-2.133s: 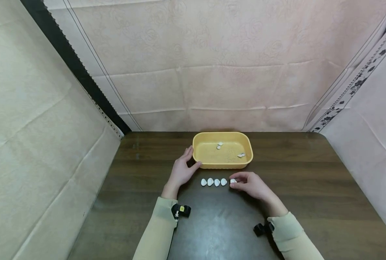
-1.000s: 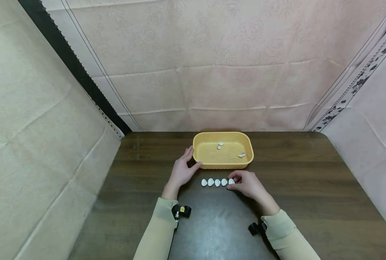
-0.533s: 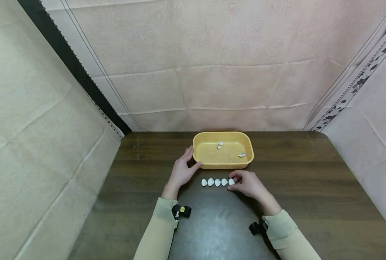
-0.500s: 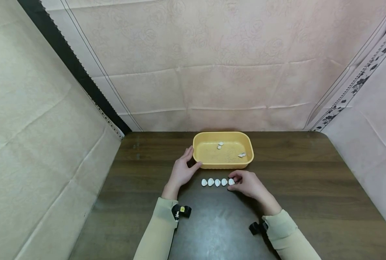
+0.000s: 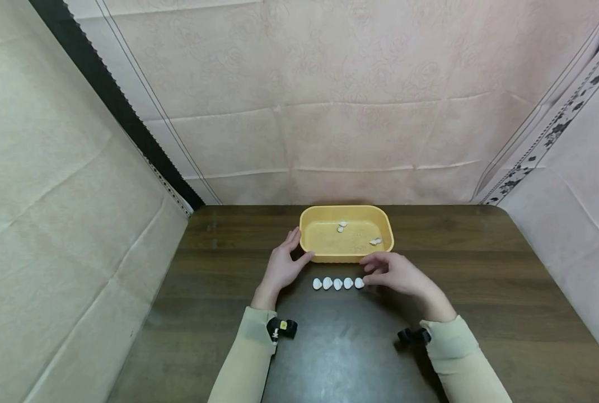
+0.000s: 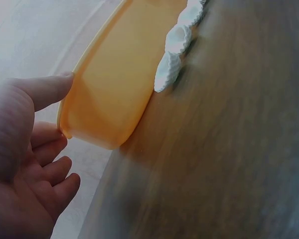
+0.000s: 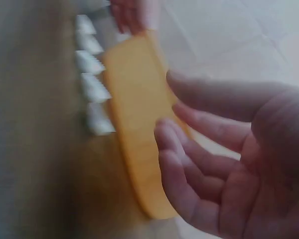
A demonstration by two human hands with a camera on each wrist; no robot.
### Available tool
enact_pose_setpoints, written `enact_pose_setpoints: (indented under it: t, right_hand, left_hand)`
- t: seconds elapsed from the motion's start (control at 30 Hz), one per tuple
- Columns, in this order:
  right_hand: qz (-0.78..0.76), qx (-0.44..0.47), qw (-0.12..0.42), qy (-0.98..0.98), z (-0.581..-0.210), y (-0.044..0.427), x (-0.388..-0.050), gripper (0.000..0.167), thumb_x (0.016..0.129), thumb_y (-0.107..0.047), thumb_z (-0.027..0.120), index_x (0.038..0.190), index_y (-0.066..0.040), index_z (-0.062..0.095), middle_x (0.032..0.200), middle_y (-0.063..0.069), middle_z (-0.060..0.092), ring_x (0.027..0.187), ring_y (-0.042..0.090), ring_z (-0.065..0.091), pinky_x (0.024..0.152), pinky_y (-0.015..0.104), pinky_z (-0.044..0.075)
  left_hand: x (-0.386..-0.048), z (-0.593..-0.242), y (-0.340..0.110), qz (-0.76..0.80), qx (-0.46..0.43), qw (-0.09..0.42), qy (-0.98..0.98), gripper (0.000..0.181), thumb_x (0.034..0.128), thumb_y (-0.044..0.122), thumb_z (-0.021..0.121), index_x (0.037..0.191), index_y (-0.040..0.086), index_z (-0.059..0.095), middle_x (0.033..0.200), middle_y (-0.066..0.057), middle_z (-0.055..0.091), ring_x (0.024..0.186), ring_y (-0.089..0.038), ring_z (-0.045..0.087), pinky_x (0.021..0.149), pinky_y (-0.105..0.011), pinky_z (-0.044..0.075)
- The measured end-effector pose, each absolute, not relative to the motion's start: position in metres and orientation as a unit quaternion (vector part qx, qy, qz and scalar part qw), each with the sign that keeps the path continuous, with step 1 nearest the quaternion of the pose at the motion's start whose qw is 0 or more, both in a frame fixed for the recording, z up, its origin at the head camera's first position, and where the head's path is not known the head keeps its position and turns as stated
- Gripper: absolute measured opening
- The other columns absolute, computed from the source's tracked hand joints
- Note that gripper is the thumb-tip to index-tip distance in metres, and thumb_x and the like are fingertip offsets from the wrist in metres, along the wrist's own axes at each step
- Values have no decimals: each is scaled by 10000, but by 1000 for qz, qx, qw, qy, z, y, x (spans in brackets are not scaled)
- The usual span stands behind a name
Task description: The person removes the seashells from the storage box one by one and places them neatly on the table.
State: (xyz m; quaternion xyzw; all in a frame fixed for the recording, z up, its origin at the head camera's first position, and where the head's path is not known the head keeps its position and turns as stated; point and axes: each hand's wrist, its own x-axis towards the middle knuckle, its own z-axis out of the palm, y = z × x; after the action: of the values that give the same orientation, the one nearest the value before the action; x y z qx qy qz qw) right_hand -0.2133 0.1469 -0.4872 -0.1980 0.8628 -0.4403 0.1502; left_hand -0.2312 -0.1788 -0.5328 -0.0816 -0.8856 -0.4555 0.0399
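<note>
Several small white ridged seashells (image 5: pixel 337 284) lie in a row on the table, in front of a yellow plastic basin (image 5: pixel 347 259). My left hand (image 5: pixel 282 267) holds the basin's near left corner, with the thumb on the front and the fingers along the left side. In the left wrist view, the thumb and forefinger touch the rim while the other fingers curl loosely. My right hand (image 5: pixel 397 274) is just right of the row's rightmost shell (image 5: pixel 359 283). The right wrist view is blurred, but it shows that hand's thumb and fingers apart with nothing between them.
Inside the basin lie a pair of white shells (image 5: pixel 342 226) toward the back and more white pieces (image 5: pixel 375 242) near the right side. The brown wooden table (image 5: pixel 219 313) is bounded by pale cloth (image 5: pixel 330 140) behind and on both sides.
My right hand has brought a shell to the row's right end and let it go. It has since moved right and slightly toward the basin. The left hand stays put.
</note>
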Motion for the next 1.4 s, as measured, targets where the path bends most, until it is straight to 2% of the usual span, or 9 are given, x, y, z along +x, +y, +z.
enact_pose_setpoints:
  t: [0.13, 0.3, 0.43, 0.63, 0.7, 0.8, 1.0, 1.2, 1.4]
  right_hand:
    - [-456, -222, 136, 851, -471, 149, -222, 396, 951, -158, 835, 1286, 14, 711, 1084, 113, 755, 978, 228, 702, 841, 285, 568]
    - [-457, -218, 114, 855, -460, 144, -237, 345, 973, -188, 815, 1274, -41, 735, 1057, 67, 751, 955, 225, 701, 825, 274, 564]
    - [-456, -205, 106, 859, -459, 134, -252, 308, 1000, -214, 785, 1272, -75, 745, 1088, 78, 743, 969, 241, 690, 830, 310, 576]
    - [-456, -166, 98, 869, -472, 118, -284, 335, 1012, -200, 765, 1290, -14, 742, 1140, 116, 745, 1012, 270, 687, 822, 316, 579]
    - [-468, -151, 105, 864, -481, 114, -296, 341, 1018, -149, 744, 1306, 32, 722, 1144, 151, 735, 1010, 324, 696, 829, 379, 610]
    - [-460, -134, 100, 872, -492, 110, -311, 343, 1020, -132, 730, 1308, 54, 716, 1134, 161, 733, 1005, 311, 690, 830, 365, 604]
    - [-429, -96, 92, 893, -501, 100, -327, 346, 1028, -160, 714, 1326, 16, 716, 1157, 153, 724, 970, 240, 658, 792, 281, 539]
    - [-402, -86, 81, 908, -510, 91, -338, 326, 1021, -148, 712, 1317, -12, 722, 1174, 153, 728, 1014, 256, 649, 796, 293, 539]
    - [-375, -97, 63, 920, -515, 85, -345, 291, 1000, -147, 726, 1267, -36, 756, 1154, 146, 740, 1042, 286, 647, 851, 355, 520]
  left_hand:
    - [-231, -532, -179, -457, -77, 36, -886, 768, 1016, 324, 771, 1637, 61, 403, 1719, -22, 353, 1603, -214, 266, 1279, -454, 269]
    - [-231, -532, -179, -459, -78, 36, -884, 768, 1017, 320, 771, 1636, 57, 402, 1719, -8, 347, 1602, -206, 265, 1279, -447, 269]
    - [-231, -533, -179, -460, -80, 37, -884, 767, 1019, 319, 767, 1638, 59, 398, 1723, -12, 340, 1602, -207, 266, 1278, -446, 270]
    - [-231, -533, -179, -460, -78, 36, -884, 762, 1024, 327, 761, 1645, 84, 394, 1725, 0, 337, 1601, -196, 266, 1277, -435, 273]
    - [-231, -533, -179, -460, -78, 36, -884, 758, 1025, 322, 760, 1645, 84, 395, 1725, -9, 342, 1601, -199, 266, 1276, -437, 273]
    - [-231, -533, -179, -459, -78, 35, -884, 761, 1023, 325, 761, 1646, 89, 394, 1726, -10, 342, 1601, -199, 265, 1277, -439, 272]
    - [-231, -534, -179, -456, -79, 38, -885, 766, 1021, 326, 764, 1643, 75, 395, 1725, -33, 348, 1602, -212, 266, 1276, -455, 276]
    - [-232, -536, -179, -453, -83, 41, -887, 771, 1020, 346, 762, 1641, 69, 399, 1724, -33, 349, 1601, -221, 272, 1270, -470, 288]
    - [-233, -537, -180, -454, -83, 39, -886, 768, 1025, 346, 757, 1644, 79, 391, 1727, -45, 344, 1602, -213, 265, 1271, -461, 287]
